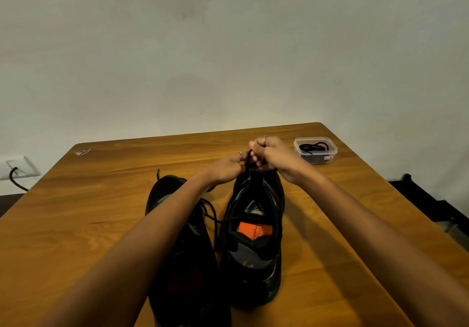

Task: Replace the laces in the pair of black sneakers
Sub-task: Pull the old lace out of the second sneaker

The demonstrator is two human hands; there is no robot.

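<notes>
Two black sneakers stand side by side on the wooden table point(76, 225), toes pointing away from me. The right sneaker point(256, 245) has an orange insole label showing inside. The left sneaker point(182, 250) lies partly under my left forearm, with loose black lace point(212, 212) trailing over it. Both hands meet above the toe end of the right sneaker. My left hand point(228, 166) and my right hand point(271, 154) each pinch a strand of black lace point(248, 159) pulled up from that shoe.
A small clear plastic tub point(316, 150) holding coiled black laces stands at the table's far right. A small sticker-like scrap point(83, 151) lies at the far left corner. A wall socket with a black cable point(15, 174) is left of the table; dark furniture point(431, 204) is on the right.
</notes>
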